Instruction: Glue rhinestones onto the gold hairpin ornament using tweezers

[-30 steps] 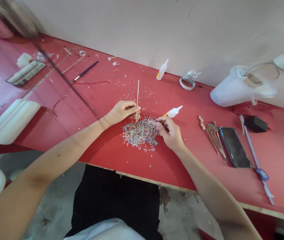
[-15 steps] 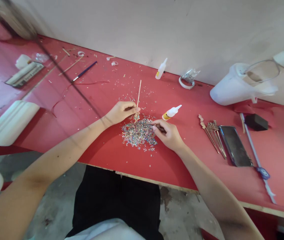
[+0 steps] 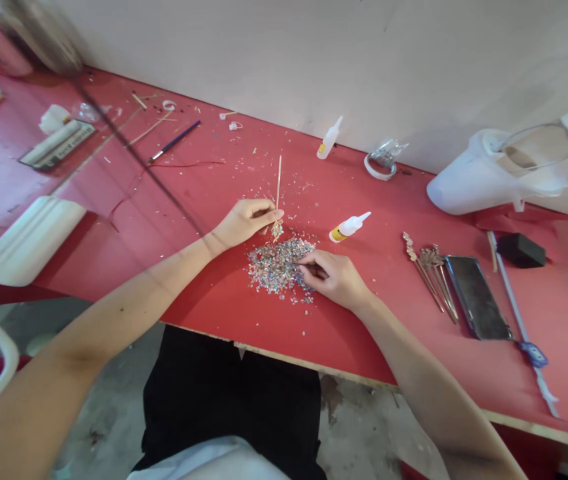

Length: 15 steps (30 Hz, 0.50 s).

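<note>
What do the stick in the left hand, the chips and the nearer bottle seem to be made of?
Stick: probably metal, smooth and gold-toned, going by the sheen along its thin shaft.
Chips: glittery, multicoloured flakes; shell, plastic or glass, too small to tell.
Nearer bottle: likely plastic, judging by its smooth, whitish body and tapered nozzle.

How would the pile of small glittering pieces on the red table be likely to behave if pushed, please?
The pile would probably spread rather than slide as one block, since its pieces look loose. Single pieces are likely very light, being tiny compared with the right hand. They also seem apt to scatter, as strays dot the red table around it.
</note>
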Each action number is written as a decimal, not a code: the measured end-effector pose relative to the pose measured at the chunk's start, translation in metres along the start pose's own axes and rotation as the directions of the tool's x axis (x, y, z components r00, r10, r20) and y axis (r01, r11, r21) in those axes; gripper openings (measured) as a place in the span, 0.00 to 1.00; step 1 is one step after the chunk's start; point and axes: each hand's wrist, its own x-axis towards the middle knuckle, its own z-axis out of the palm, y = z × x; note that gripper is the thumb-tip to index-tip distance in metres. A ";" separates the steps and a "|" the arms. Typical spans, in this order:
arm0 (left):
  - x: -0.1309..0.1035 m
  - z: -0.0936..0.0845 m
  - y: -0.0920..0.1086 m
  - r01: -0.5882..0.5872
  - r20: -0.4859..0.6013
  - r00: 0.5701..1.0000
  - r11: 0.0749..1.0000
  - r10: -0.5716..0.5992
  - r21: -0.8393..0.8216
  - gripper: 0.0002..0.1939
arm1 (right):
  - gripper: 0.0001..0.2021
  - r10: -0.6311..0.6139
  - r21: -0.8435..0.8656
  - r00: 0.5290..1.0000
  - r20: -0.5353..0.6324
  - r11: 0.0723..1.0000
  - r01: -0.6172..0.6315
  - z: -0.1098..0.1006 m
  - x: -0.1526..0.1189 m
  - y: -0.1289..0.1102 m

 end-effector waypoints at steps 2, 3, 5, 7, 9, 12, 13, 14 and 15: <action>0.000 0.001 0.000 -0.007 0.001 1.000 1.000 0.007 0.002 0.16 | 0.03 -0.009 -0.002 1.000 -0.001 1.000 0.009 0.000 -0.001 0.000; 0.000 0.001 0.000 -0.011 0.000 1.000 1.000 0.011 0.001 0.16 | 0.03 -0.013 0.003 1.000 0.002 1.000 0.013 0.000 -0.001 0.000; -0.001 0.001 0.000 -0.017 -0.002 1.000 1.000 0.017 0.000 0.16 | 0.03 -0.034 0.011 0.999 0.019 0.999 0.033 0.000 -0.002 0.000; -0.001 0.001 0.000 -0.021 0.000 1.000 1.000 0.021 0.005 0.16 | 0.03 -0.067 0.011 0.997 0.039 0.998 0.066 0.000 -0.003 -0.001; -0.001 0.000 0.000 -0.027 0.004 1.000 1.000 0.027 0.016 0.16 | 0.02 -0.103 0.010 0.993 0.049 0.995 0.103 0.000 -0.003 -0.003; -0.001 0.000 -0.001 -0.034 0.009 0.999 0.999 0.033 0.022 0.16 | 0.02 -0.135 0.011 0.990 0.043 0.991 0.135 -0.001 -0.003 -0.004; -0.001 0.000 -0.001 -0.034 0.008 0.999 0.999 0.033 0.022 0.16 | 0.02 -0.139 0.006 0.990 0.039 0.990 0.139 -0.001 -0.003 -0.004; -0.001 0.000 -0.001 -0.033 0.008 0.999 0.999 0.032 0.019 0.16 | 0.02 -0.137 -0.004 0.990 0.033 0.990 0.138 -0.001 -0.002 -0.004; -0.001 0.000 -0.001 -0.031 0.006 1.000 0.999 0.031 0.017 0.16 | 0.03 -0.131 -0.019 0.991 0.022 0.991 0.131 -0.002 -0.001 -0.003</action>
